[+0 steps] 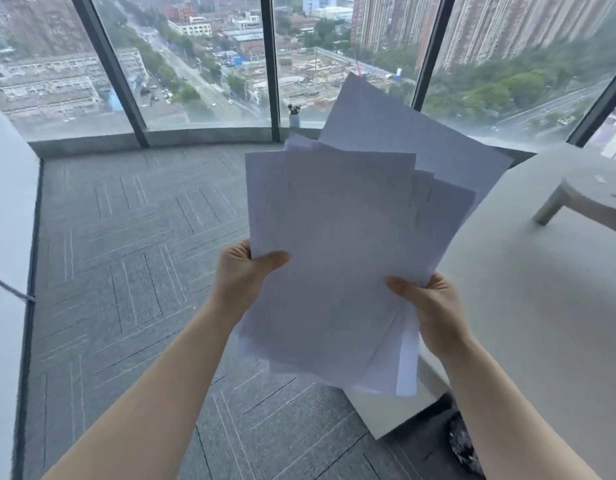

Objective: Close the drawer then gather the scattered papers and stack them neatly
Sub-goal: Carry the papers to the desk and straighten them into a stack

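I hold a loose, fanned bundle of several white papers [348, 244] up in front of me, above the grey carpet. My left hand [242, 275] grips the bundle's left edge, thumb on top. My right hand [434, 306] grips the lower right edge, thumb on the front sheet. The sheets are uneven, with corners sticking out at the top and bottom. No drawer is visible in this view.
A round white table [528, 306] stands at the right with a white stand [586, 199] on it. Its white base [386, 414] sits below the papers. Tall windows [195, 64] curve around the back; a small vase [294, 116] stands on the sill. A white wall [5, 237] is at left.
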A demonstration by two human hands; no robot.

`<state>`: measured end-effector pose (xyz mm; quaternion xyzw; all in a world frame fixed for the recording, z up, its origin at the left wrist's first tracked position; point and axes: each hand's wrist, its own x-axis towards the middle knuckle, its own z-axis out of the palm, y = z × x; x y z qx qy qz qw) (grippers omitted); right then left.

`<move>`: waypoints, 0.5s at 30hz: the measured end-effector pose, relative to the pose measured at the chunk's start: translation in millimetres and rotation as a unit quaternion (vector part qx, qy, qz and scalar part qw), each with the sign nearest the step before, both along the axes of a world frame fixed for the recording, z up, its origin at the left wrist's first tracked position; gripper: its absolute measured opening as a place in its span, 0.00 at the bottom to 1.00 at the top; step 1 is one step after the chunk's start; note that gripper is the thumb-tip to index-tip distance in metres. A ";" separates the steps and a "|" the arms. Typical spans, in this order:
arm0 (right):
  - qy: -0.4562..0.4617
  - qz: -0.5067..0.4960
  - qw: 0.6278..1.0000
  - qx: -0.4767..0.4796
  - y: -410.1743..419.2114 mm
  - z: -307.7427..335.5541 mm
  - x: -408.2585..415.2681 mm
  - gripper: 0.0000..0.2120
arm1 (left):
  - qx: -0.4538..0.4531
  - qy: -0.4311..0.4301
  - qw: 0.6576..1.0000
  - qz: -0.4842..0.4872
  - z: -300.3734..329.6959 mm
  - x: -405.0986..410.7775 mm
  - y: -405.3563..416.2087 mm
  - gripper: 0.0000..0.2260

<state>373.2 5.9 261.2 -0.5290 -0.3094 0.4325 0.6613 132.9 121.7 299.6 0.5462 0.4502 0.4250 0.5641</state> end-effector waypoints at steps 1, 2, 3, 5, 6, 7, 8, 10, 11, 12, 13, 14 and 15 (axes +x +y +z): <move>-0.001 -0.026 1.000 0.001 -7.2 4.2 11.4 0.10 | 0.013 0.015 1.000 -0.013 11.3 14.1 0.0 0.04; -0.002 -0.052 0.999 0.004 -14.2 7.8 22.5 0.10 | 0.025 0.031 0.999 -0.027 21.7 29.0 -0.4 0.04; 0.000 -0.076 0.997 0.008 -20.9 9.6 34.3 0.10 | 0.038 0.046 0.997 -0.041 31.1 44.0 -0.8 0.03; 0.009 -0.114 0.993 0.002 -34.3 12.5 56.6 0.08 | 0.068 0.075 0.992 -0.072 48.9 74.3 -4.2 0.03; 0.014 -0.128 0.992 -0.001 -42.0 14.6 70.5 0.16 | 0.088 0.093 0.988 -0.088 57.7 92.5 -6.8 0.03; 0.017 -0.135 0.991 -0.003 -47.4 16.4 80.3 0.26 | 0.105 0.111 0.984 -0.097 65.1 106.4 -8.8 0.03; 0.028 -0.148 0.989 -0.002 -51.6 16.4 86.4 0.33 | 0.120 0.126 0.979 -0.102 70.6 116.5 -9.7 0.04; 0.046 -0.175 0.983 0.009 -63.3 17.4 110.2 0.40 | 0.151 0.154 0.968 -0.125 85.2 148.6 -13.5 0.07; 0.058 -0.180 0.982 0.015 -68.8 19.8 121.0 0.36 | 0.168 0.171 0.961 -0.140 92.3 164.6 -16.3 0.08; 0.065 -0.184 0.981 0.015 -74.0 22.5 130.3 0.25 | 0.185 0.185 0.953 -0.156 98.1 180.5 -19.0 0.07; 0.070 -0.189 0.979 0.019 -78.6 23.7 139.7 0.13 | 0.198 0.191 0.946 -0.172 102.8 196.7 -21.4 0.05; 0.079 -0.199 0.977 0.022 -82.7 22.5 149.3 0.10 | 0.209 0.191 0.941 -0.184 107.5 212.2 -24.8 0.03; 0.092 -0.209 0.973 0.023 -86.5 22.0 158.9 0.11 | 0.217 0.190 0.938 -0.193 110.7 227.4 -27.7 0.03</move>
